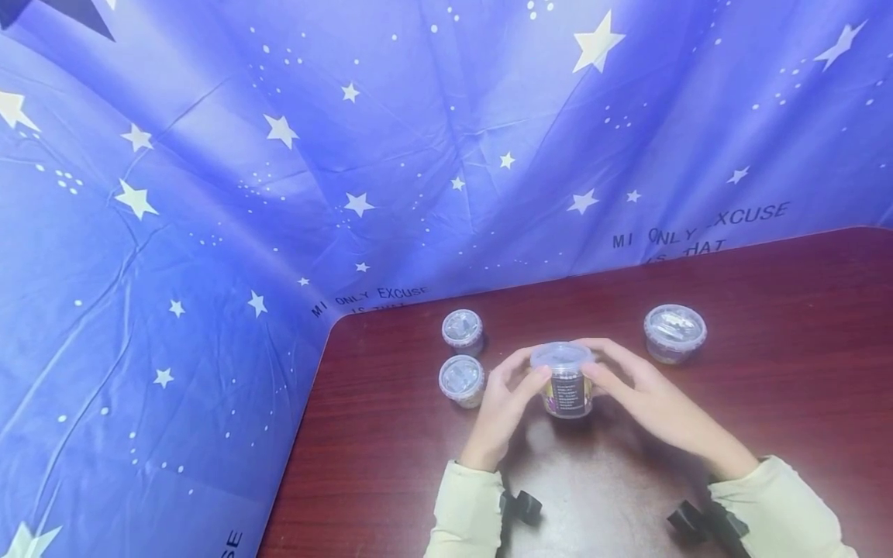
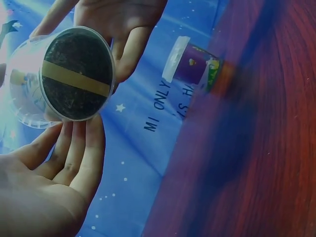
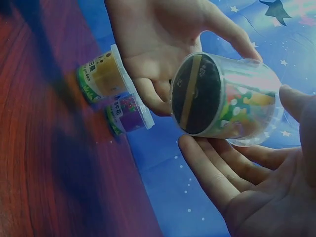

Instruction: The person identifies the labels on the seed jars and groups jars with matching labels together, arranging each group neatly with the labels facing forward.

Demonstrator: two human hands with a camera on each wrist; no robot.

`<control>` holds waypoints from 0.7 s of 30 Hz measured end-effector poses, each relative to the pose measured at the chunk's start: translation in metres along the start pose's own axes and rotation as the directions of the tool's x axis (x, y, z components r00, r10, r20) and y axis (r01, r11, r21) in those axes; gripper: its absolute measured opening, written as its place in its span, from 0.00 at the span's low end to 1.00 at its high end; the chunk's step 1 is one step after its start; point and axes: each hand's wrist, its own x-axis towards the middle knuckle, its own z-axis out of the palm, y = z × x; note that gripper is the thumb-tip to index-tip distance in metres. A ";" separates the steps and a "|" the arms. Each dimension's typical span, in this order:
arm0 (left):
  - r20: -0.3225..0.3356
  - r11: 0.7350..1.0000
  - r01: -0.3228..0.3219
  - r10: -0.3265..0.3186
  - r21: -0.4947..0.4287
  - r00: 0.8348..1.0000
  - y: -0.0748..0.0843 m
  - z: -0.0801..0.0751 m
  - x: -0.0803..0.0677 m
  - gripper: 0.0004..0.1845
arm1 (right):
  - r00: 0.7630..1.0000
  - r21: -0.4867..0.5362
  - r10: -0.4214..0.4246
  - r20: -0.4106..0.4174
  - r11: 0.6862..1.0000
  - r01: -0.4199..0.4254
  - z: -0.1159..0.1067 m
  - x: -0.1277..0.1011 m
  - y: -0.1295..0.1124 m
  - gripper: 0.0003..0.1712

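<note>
Pale-green sleeves (image 1: pixel 463 511) lead to the left hand (image 1: pixel 498 415) and right hand (image 1: pixel 652 397), both curved just wide enough to grip one clear, round, lidded plastic tub (image 1: pixel 570 395) midway between them, roughly upright, neither hand nearer, raised above the dark-red wooden worktop (image 1: pixel 391 434).

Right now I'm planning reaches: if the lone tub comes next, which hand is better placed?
Probably the right hand: it is nearer the lone tub, while the left hand is across the held tub. Both hands hold that tub, though.
</note>
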 end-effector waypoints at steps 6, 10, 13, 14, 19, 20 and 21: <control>0.034 1.000 0.003 -0.003 -0.008 0.999 0.001 0.000 0.000 0.22 | 1.000 -0.058 0.024 -0.019 0.998 -0.025 0.000 -0.001 -0.003 0.22; 0.028 1.000 -0.002 0.001 0.006 1.000 0.003 0.000 0.000 0.21 | 0.998 -0.136 0.010 -0.064 0.991 -0.018 -0.001 -0.002 -0.004 0.22; -0.002 1.000 -0.001 0.001 0.019 1.000 0.004 0.001 0.000 0.20 | 0.996 -0.158 0.004 -0.094 0.987 -0.018 -0.001 -0.003 -0.005 0.22; -0.016 1.000 0.002 -0.002 0.023 1.000 0.005 0.001 -0.001 0.20 | 0.995 -0.160 0.005 -0.103 0.987 -0.021 -0.001 -0.003 -0.005 0.22; -0.055 1.000 0.021 -0.021 0.002 0.998 0.007 0.003 -0.002 0.19 | 0.989 -0.177 0.025 -0.148 0.983 -0.051 0.000 -0.002 -0.004 0.23; -0.057 1.000 0.022 -0.022 -0.008 0.998 0.007 0.004 -0.002 0.19 | 0.988 -0.179 0.028 -0.155 0.982 -0.056 0.000 -0.002 -0.004 0.23; -0.059 1.000 0.022 -0.022 -0.011 0.998 0.008 0.005 -0.002 0.19 | 0.986 -0.181 0.031 -0.161 0.982 -0.060 0.001 -0.002 -0.004 0.23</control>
